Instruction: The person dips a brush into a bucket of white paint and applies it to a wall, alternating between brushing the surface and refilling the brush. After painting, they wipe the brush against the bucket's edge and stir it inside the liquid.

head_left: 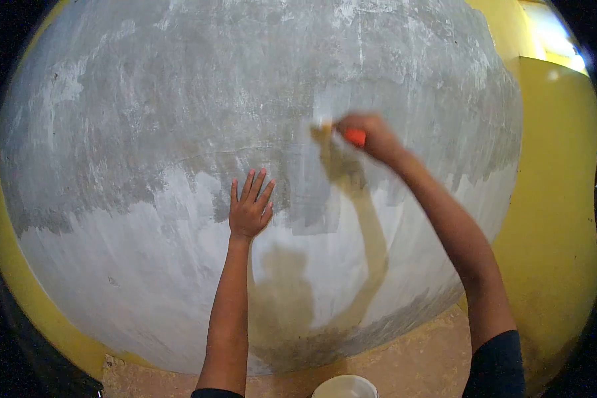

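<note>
Right hand (373, 138) tight around orange handle (355, 137)

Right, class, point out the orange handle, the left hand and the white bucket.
orange handle (355, 137): head view, middle of the visible orange part.
left hand (249, 213): head view, back of the hand.
white bucket (345, 379): head view, its upper rim.

An orange-handled tool (353, 137), blurred, is resting its pale end against the grey plastered wall (179, 93), which is showing a whiter coat across its lower half and patchy grey above.
</note>
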The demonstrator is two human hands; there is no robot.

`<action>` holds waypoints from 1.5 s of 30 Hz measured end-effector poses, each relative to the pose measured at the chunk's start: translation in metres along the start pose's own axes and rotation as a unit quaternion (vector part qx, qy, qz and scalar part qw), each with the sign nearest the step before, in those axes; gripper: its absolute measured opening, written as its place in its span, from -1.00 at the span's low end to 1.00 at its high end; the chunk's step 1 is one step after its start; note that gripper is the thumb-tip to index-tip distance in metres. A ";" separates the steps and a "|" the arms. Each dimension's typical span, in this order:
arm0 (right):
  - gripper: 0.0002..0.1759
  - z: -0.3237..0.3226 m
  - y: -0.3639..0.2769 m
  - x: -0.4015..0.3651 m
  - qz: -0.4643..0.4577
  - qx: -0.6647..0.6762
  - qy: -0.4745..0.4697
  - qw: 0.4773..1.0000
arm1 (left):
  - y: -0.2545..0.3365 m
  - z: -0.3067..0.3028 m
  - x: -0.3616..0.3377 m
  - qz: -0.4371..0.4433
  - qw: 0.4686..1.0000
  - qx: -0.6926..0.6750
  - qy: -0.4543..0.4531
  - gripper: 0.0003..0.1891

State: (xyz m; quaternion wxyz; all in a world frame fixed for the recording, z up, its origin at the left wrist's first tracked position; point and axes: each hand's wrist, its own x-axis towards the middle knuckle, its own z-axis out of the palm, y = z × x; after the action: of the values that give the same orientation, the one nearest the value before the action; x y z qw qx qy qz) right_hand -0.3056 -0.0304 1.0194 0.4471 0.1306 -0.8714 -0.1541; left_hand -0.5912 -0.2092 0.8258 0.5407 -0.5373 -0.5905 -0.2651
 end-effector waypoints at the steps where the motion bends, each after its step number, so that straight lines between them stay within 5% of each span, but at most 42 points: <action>1: -0.82 -0.022 0.012 0.027 0.003 -0.021 0.043 0.999 | 0.000 0.000 0.001 -0.001 1.000 0.002 -0.001 -0.41; 5: -0.78 -0.052 0.016 0.073 0.005 -0.094 0.135 0.986 | -0.001 0.000 0.000 0.000 1.000 0.008 -0.010 -0.40; 10: -0.56 0.042 -0.009 -0.005 0.007 -0.079 0.151 0.985 | 0.000 -0.002 0.000 -0.002 1.000 0.000 -0.005 -0.39; 12: -0.48 0.100 -0.043 -0.074 0.084 -0.141 0.079 0.983 | 0.000 -0.001 -0.001 -0.004 1.000 0.005 0.000 -0.38; 14: -0.40 0.142 -0.083 -0.137 0.130 -0.067 0.010 0.989 | -0.001 0.000 -0.002 -0.003 1.000 0.005 -0.001 -0.38; 16: -0.38 0.175 -0.124 -0.184 0.131 -0.017 0.031 0.991 | -0.001 0.001 -0.001 -0.002 1.000 0.005 0.000 -0.39; 18: -0.39 0.194 -0.150 -0.225 0.143 -0.016 -0.081 0.986 | -0.001 0.001 -0.001 -0.001 1.000 -0.001 0.008 -0.40; 21: -0.45 0.156 -0.143 -0.224 0.138 0.069 -0.122 0.980 | -0.001 0.000 -0.001 -0.002 1.000 -0.016 0.012 -0.40; 23: -0.60 0.123 -0.102 -0.199 0.148 0.175 -0.042 0.972 | -0.002 -0.001 0.001 0.002 1.000 -0.010 0.013 -0.40; 28: -0.77 0.006 0.007 -0.069 0.089 0.067 0.018 0.994 | -0.002 0.002 0.000 0.002 1.000 0.006 0.011 -0.41; 32: -0.74 -0.042 0.016 -0.004 0.049 -0.020 0.115 0.992 | -0.001 0.001 -0.001 -0.002 1.000 0.000 0.003 -0.41; 36: -0.69 -0.015 0.012 -0.025 0.073 -0.066 0.196 0.976 | -0.003 0.005 -0.002 0.007 1.000 0.006 0.013 -0.41; 40: -0.49 0.069 -0.022 -0.118 0.125 -0.059 0.126 0.982 | -0.002 0.004 -0.001 0.004 1.000 0.003 0.014 -0.43; 41: -0.48 0.089 -0.038 -0.146 0.190 -0.046 0.075 0.978 | -0.002 0.003 0.000 0.004 1.000 -0.001 0.017 -0.43; 45: -0.61 0.113 -0.089 -0.214 0.163 -0.002 -0.008 0.987 | -0.003 0.004 -0.002 0.001 1.000 -0.004 0.012 -0.43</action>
State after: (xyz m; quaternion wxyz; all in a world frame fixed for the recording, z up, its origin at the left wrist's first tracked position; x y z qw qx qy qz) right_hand -0.2687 -0.0166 0.7643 0.4597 -0.0151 -0.8842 -0.0817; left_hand -0.5954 -0.2073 0.8235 0.5458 -0.5369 -0.5822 -0.2736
